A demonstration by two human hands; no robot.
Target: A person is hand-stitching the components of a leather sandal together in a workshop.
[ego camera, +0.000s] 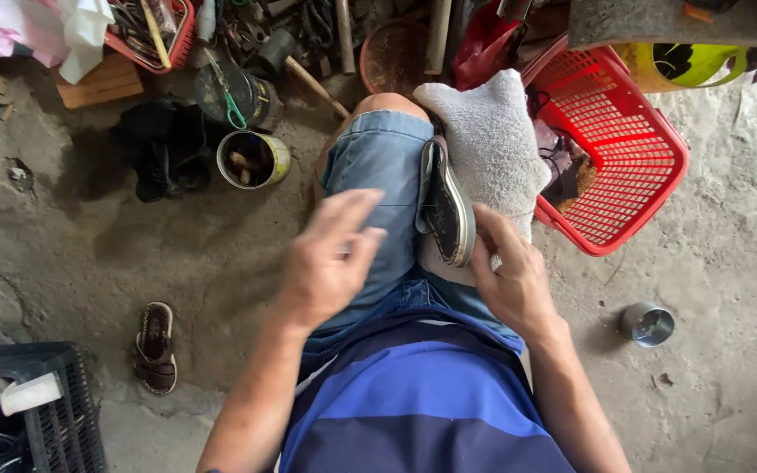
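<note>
One brown sandal [154, 347] lies on the concrete floor at left; one open tin [253, 158] stands above it. Left hand [326, 258]: open, fingers spread, holding nothing, over the thigh. One dark shoe [444, 206] rests sole-up on the lap. Right hand [510, 271] grips its heel end. One red basket [628, 149], one steel cup [647, 324] at right.

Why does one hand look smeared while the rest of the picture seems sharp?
In the head view the left hand is motion-blurred above the thigh; the right hand, by the shoe, is sharper. Light is soft and even, shadows faint, with mild glare inside the metal cup.
</note>
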